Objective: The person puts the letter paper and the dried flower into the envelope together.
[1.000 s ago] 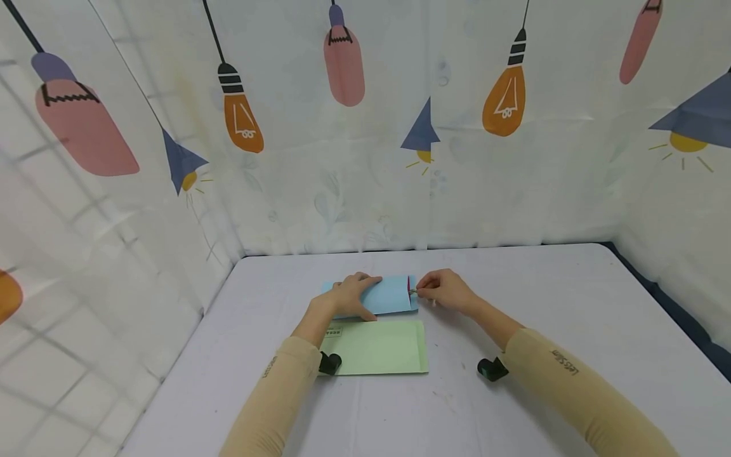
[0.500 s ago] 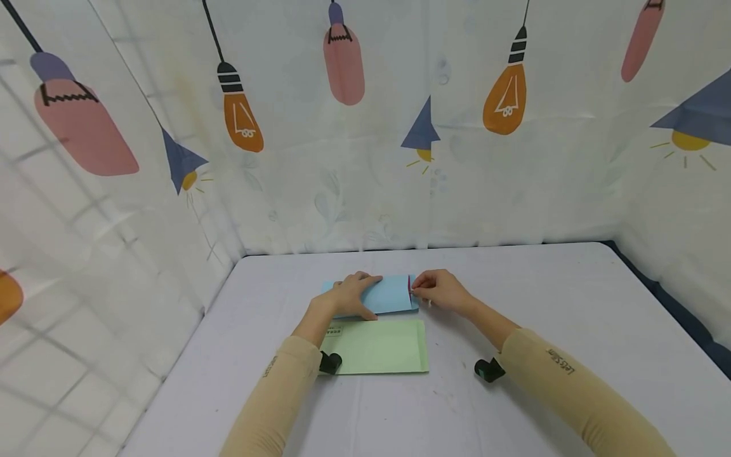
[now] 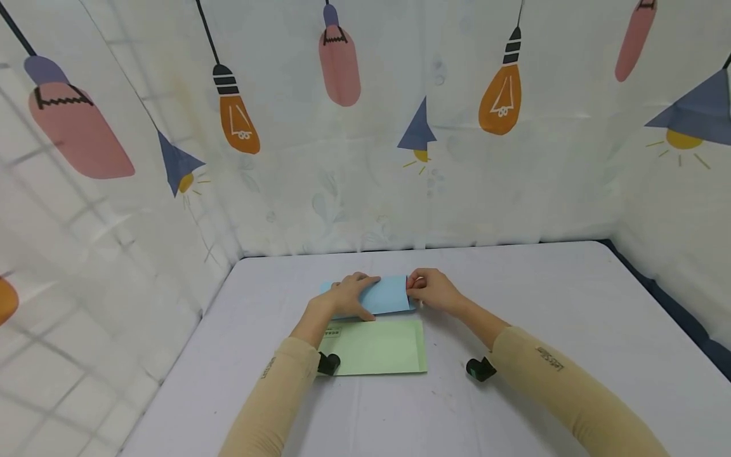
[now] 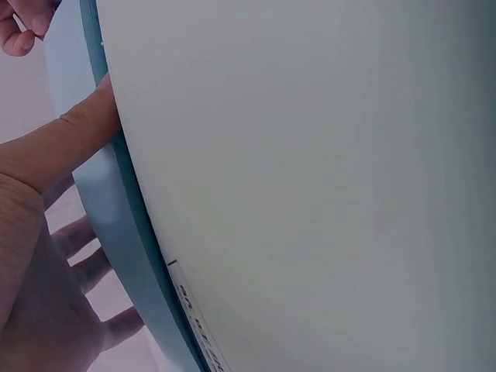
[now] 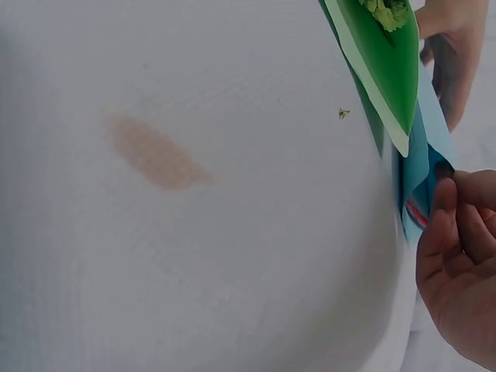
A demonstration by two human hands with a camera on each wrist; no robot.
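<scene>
in the middle of the frame, the left hand [image 3: 348,296] presses flat on the light blue paper envelope [image 3: 384,296]. the right hand [image 3: 432,291] pinches its open end, which might tear if tugged hard.

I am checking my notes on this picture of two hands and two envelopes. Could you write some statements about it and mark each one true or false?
1. The left hand lies on top of the blue envelope. True.
2. The right hand is at the left end of the blue envelope. False: it is at the right, open end, fingers curled at the opening.
3. The green envelope lies nearer to the person than the blue one. True.
4. The green envelope is held up in the air. False: it lies flat on the table, no hand gripping it.
5. The wall cloth shows printed light bulbs. True.
</scene>
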